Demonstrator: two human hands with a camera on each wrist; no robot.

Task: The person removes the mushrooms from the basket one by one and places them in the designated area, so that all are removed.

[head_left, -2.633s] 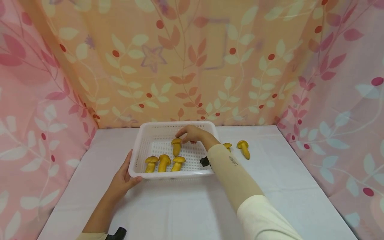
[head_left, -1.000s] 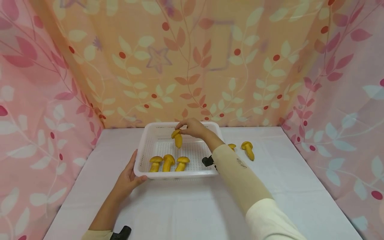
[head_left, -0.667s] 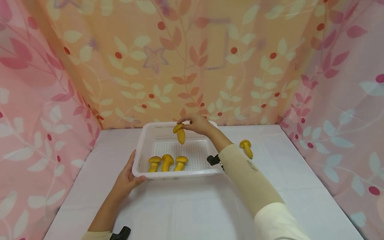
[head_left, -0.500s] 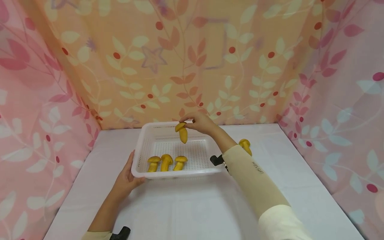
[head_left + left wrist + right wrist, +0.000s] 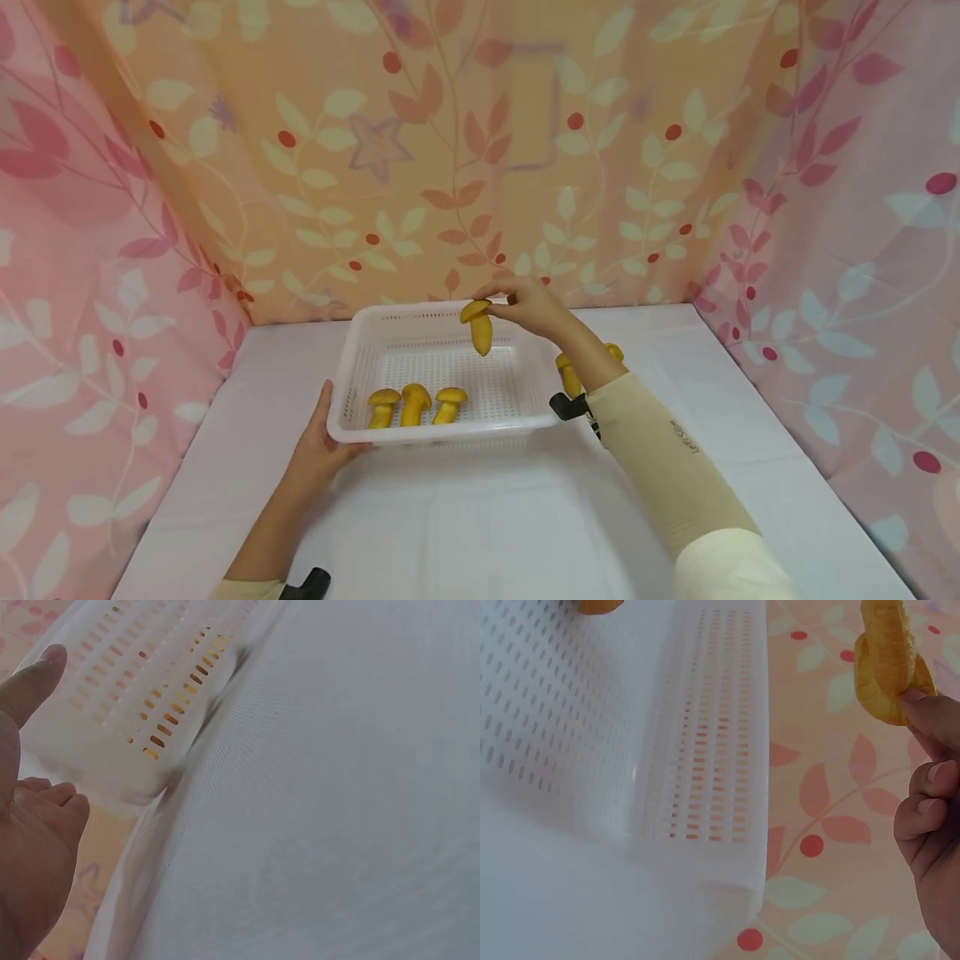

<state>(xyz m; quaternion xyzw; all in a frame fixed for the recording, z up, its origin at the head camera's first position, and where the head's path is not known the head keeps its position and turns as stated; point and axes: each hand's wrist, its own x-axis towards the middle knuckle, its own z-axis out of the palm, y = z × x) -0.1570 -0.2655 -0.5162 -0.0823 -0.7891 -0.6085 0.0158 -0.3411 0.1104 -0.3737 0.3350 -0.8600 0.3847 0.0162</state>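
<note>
In the head view my right hand (image 5: 531, 310) pinches a yellow mushroom (image 5: 481, 332) by its cap, its stem hanging down above the far right part of a white plastic basket (image 5: 450, 432). The right wrist view shows thumb and finger at the mushroom cap (image 5: 877, 690), the other fingers curled. My left hand (image 5: 318, 450) holds the basket's near left corner, thumb at the front wall and fingers along the left side. In the left wrist view the thumb (image 5: 37, 682) lies against the slotted wall. Three more mushrooms (image 5: 415, 406) lie in a row along the basket's front.
Two mushrooms lie on the white-covered table (image 5: 465, 533) right of the basket; the nearer mushroom (image 5: 570, 379) is partly behind my right wrist, the farther mushroom (image 5: 615, 352) mostly hidden. Patterned curtains (image 5: 450, 167) stand at the back and both sides.
My right hand has lifted the mushroom from the basket floor and carried it up and to the right. My left hand stays at the basket corner; the three mushrooms in front stay put.
</note>
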